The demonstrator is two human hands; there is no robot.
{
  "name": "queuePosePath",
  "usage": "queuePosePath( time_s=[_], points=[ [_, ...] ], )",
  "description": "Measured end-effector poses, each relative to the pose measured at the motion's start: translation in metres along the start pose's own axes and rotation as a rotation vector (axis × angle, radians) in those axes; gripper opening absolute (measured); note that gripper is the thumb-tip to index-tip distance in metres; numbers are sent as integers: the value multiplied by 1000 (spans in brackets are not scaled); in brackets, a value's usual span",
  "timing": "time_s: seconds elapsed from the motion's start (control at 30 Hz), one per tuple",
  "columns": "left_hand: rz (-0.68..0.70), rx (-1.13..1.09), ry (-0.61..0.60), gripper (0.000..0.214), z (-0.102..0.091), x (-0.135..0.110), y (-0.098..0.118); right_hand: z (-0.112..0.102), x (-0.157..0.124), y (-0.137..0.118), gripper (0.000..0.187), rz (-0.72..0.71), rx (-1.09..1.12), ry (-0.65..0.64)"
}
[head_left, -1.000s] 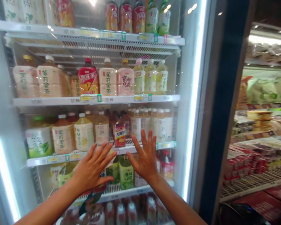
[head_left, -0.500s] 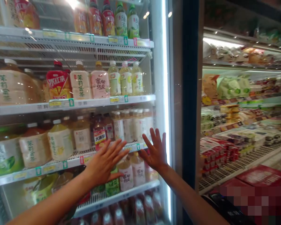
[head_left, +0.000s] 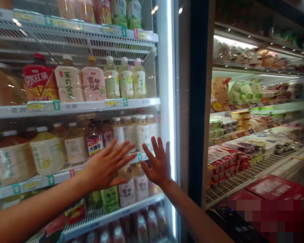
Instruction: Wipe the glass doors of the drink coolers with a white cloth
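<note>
Left hand [head_left: 105, 168]: fingers fanned out, blurred, holding nothing, well left of the light strip [head_left: 171, 101]. Right hand [head_left: 158, 165]: fingers also spread, holding nothing, just left of the light strip. Can't tell if either touches anything. Small white-capped bottles [head_left: 143, 130] stand left of the strip, beyond and above the right hand's fingertips. Dark bottle [head_left: 95, 143], upright, farther left of the strip, just above the left hand's knuckles. Pink-labelled bottles [head_left: 141, 187] left of the strip, one shelf lower, below the gap between hands; green bottle [head_left: 110, 199] farther left, beneath left hand. Right of the strip: dark post [head_left: 200, 101], then wire rack [head_left: 223, 194] and red boxes [head_left: 281, 189].
</note>
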State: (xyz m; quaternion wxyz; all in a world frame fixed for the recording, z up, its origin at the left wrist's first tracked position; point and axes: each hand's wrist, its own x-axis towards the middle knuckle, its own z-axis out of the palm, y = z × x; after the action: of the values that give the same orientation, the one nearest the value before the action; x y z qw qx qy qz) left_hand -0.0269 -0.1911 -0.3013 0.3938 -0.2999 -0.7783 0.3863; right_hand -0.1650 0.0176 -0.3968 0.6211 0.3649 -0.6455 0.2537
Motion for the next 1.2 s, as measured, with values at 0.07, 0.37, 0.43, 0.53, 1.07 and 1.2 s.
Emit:
queuePosePath(
  time_s=[0.07, 0.37, 0.43, 0.53, 1.07, 1.2],
  points=[
    [-165, 34, 26, 88, -10, 27, -30, 0, 0, 0, 67, 4, 1, 1],
    [123, -31, -12, 87, 1, -16, 10, 1, -2, 0, 67, 11, 11, 4],
    [52, -13, -4, 85, -7, -6, -12, 2, -2, 0, 67, 9, 12, 7],
    [-157, 28, 22, 89, -17, 15, -40, 3, -2, 1, 67, 8, 12, 12],
    [-300, 48, 21, 101, -13, -37, -9, 2, -2, 3, 69, -27, 3, 57],
    [-120, -15, -51, 92, -3, -81, 30, 1, -2, 1, 70, -38, -7, 46]
  ],
)
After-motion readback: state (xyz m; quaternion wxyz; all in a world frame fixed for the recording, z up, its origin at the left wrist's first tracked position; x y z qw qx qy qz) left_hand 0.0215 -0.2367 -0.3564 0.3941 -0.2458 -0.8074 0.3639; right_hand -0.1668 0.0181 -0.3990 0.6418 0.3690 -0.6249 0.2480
